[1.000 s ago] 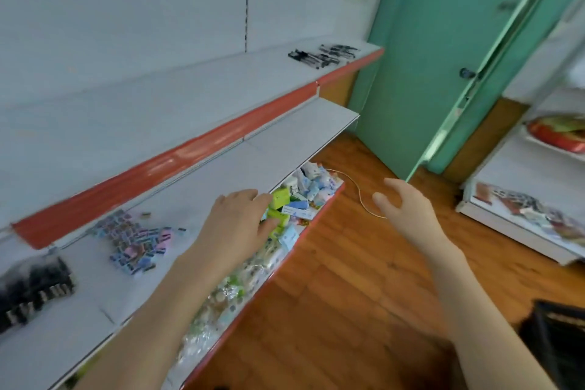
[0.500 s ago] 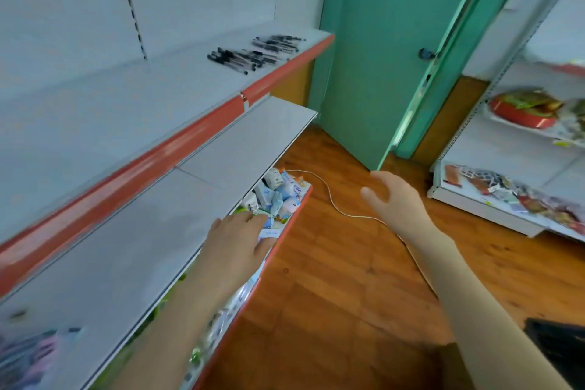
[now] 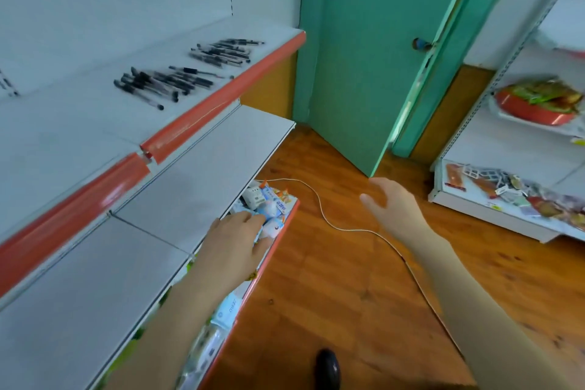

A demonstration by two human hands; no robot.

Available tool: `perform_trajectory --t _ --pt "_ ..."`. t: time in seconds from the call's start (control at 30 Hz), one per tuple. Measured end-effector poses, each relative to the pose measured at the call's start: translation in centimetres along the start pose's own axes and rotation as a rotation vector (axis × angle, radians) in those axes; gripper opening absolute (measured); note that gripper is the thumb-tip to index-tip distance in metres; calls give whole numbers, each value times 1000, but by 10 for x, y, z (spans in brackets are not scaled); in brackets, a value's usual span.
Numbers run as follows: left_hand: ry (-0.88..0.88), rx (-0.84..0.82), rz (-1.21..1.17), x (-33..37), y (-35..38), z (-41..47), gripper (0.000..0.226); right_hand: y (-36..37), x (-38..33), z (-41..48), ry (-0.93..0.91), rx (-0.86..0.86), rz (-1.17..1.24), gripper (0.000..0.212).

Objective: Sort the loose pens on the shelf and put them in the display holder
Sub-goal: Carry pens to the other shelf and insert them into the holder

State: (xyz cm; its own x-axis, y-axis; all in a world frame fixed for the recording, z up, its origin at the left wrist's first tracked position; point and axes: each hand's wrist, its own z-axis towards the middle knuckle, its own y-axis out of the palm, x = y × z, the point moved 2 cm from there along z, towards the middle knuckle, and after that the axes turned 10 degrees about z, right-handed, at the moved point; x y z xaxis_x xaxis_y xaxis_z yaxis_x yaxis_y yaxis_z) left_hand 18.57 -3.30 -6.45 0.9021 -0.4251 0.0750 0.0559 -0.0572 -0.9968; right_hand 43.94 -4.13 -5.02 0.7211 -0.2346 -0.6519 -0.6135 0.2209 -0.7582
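Two loose clusters of black pens lie on the upper white shelf [image 3: 95,123]: a nearer cluster of pens [image 3: 161,84] and a farther cluster of pens [image 3: 224,51] close to the shelf's right end. My left hand [image 3: 234,237] hovers open, palm down, over the edge of the lowest shelf, well below and in front of the pens. My right hand [image 3: 389,203] hangs open over the wooden floor, fingers relaxed, holding nothing. No display holder is in view.
Small packaged goods [image 3: 269,203] fill the lowest shelf with its red edge. A white cable [image 3: 326,218] trails over the wooden floor. A green door [image 3: 364,57] stands ahead. Another white shelf unit [image 3: 522,149] with a red tray stands at right. A dark shoe [image 3: 327,367] shows below.
The view has swung right and closed in along the shelves; the pens now lie nearer and larger. Both hands stay open and empty, the left one still over the lowest shelf's goods.
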Motion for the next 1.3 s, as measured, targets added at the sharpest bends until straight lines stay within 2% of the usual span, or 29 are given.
perform_trajectory --t 0.1,0.4,0.53,0.63,0.8,0.9,0.97,1.1,1.2,1.3 --pt "-47 18 0 11 7 46 45 0 14 55 -53 -56 -7 47" --pt "-292 104 -15 30 -14 150 47 -7 -7 212 -305 -217 -25 46" --pt "-380 216 6 18 -30 170 55 4 -37 262 -436 -272 9 45" --pt "-468 188 3 2 -39 186 60 14 -65 296 -527 -308 38 45" --pt "-531 340 115 -36 -63 216 46 35 -121 346 -684 -364 79 45" --pt "-658 452 109 -62 -79 226 30 48 -156 369 -768 -406 98 43" --pt "-752 514 89 -80 -87 230 31 59 -178 380 -805 -446 139 41" --pt "-1016 484 24 -119 -96 228 37 88 -219 381 -906 -545 181 37" --pt "-1205 349 15 -145 -97 228 47 114 -242 374 -952 -634 170 32" --pt "-1302 257 -42 -159 -93 232 52 136 -263 364 -979 -745 98 33"
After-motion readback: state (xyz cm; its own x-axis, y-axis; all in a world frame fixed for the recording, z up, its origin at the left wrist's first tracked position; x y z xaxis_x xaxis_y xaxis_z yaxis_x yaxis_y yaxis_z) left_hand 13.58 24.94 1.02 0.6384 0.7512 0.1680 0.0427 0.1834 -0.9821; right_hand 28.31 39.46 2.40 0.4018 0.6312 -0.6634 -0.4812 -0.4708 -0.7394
